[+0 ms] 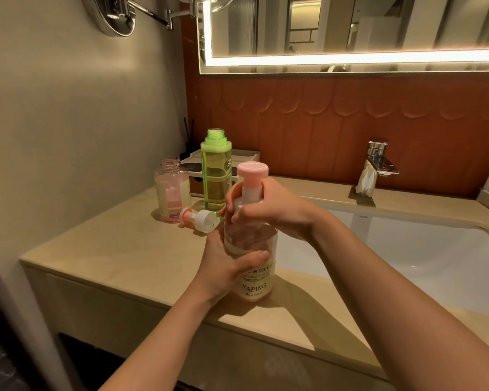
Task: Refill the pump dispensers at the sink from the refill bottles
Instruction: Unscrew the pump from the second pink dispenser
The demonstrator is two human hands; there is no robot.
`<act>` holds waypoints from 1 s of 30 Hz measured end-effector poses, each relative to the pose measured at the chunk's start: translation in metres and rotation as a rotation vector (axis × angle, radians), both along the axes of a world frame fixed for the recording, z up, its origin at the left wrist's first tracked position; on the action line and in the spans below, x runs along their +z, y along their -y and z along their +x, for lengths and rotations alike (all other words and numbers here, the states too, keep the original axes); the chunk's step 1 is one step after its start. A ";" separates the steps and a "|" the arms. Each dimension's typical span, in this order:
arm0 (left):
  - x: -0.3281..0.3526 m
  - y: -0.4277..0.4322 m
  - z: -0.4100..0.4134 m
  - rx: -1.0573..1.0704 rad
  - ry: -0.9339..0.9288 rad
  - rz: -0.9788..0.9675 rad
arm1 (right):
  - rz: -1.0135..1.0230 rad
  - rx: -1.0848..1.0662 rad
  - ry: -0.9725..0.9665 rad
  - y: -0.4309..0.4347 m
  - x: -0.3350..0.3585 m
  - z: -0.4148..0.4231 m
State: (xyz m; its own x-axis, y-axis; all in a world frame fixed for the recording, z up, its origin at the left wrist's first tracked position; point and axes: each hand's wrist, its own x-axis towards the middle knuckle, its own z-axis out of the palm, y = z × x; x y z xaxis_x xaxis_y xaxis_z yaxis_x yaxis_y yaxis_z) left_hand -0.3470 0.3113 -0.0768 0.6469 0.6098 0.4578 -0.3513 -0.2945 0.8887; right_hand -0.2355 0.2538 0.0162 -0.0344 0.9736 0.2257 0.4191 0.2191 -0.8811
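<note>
Beige vanity surface, near edge, left of the sink. Left hand wraps the body of the YAPING dispenser, which stands upright and appears to rest on the surface. Right hand grips the collar under the pink pump head. Long axis is vertical, with the right hand above the left, so any turn of the collar runs about that axis. Far left: loose pump on its side, open green refill bottle, open pink bottle.
</note>
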 end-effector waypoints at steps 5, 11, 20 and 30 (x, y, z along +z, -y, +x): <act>0.001 0.001 -0.001 -0.016 -0.012 -0.012 | -0.036 0.077 -0.015 -0.001 0.003 0.002; 0.002 0.001 -0.002 -0.057 -0.044 -0.041 | -0.040 0.159 -0.060 -0.002 0.003 0.005; -0.002 0.004 -0.007 -0.188 -0.090 -0.011 | -0.027 0.206 -0.105 0.012 -0.003 0.006; -0.001 0.007 -0.005 -0.194 -0.043 0.041 | 0.095 -0.107 -0.083 0.056 -0.009 0.025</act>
State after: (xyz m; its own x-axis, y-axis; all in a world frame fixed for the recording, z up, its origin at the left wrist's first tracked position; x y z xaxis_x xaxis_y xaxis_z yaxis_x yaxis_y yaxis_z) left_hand -0.3520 0.3040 -0.0779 0.7701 0.4529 0.4492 -0.3672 -0.2611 0.8927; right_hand -0.2100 0.1975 0.0071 0.0904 0.9449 0.3146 0.3715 0.2611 -0.8910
